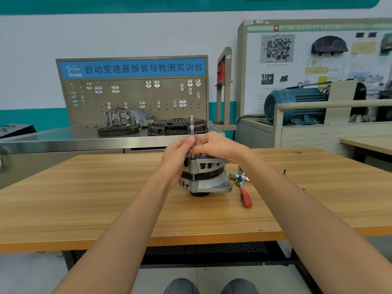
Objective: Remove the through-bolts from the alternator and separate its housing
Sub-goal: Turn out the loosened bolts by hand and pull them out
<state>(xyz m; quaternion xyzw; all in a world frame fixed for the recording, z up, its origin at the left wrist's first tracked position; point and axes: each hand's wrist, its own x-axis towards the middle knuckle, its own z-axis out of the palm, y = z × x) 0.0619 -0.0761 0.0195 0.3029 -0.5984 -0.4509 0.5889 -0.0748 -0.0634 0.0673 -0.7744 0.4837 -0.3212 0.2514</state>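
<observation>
Both hands, left (178,153) and right (214,146), pinch a slim steel socket extension (192,126) upright on the alternator (204,175) mid-worktop (84,198), a seemingly heavy, rigid casting best steadied by its lower housing flange.

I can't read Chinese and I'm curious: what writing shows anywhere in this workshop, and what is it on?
"自动变速器拆装与检测实训台": white characters on the blue banner topping the pegboard stand.
Logo at the banner's left end: small script over two or three characters, too blurred to read.
Green header strip of the display board at right: blurred, unreadable.
Captions on that board's diagrams: too small.
Alternator, ratchet: no visible text.
</observation>
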